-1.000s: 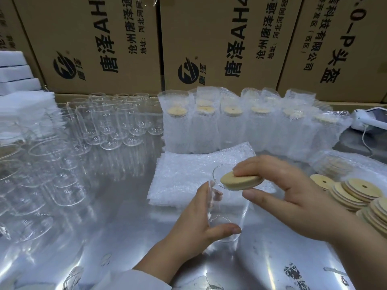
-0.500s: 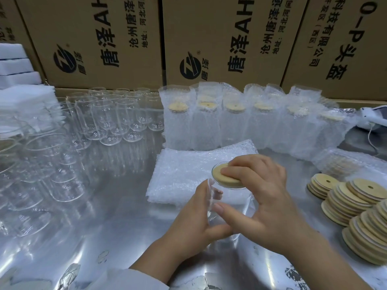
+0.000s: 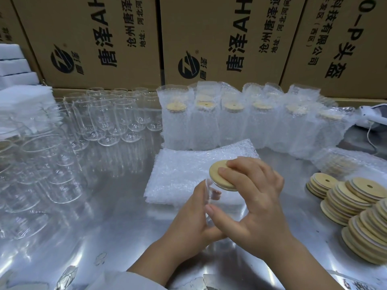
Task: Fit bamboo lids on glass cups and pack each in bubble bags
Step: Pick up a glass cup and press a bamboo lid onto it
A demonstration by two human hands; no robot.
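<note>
Far to the left of my fingers stand the empty cups (image 3: 104, 122), clear glass overlapping clear glass, too many for me to count. My left hand (image 3: 192, 222) wraps the one cup (image 3: 210, 195) I am working on, fingers curled round its wall. My right hand (image 3: 257, 206) has its fingers bent over the lid (image 3: 214, 171), pressing it onto the mouth, thumb against the glass below. I cannot tell whether the lid is seated all round. If I push harder on one edge, it may cock and jam, or the smooth glass may slip from my left grip onto the table (image 3: 104, 237). Beyond my fingers lies one stack of bubble bags (image 3: 184, 170), and behind it the packed cups (image 3: 230, 122), six lids showing in front. Right of my fingers, the loose lids (image 3: 356, 206) are too many to count.
</note>
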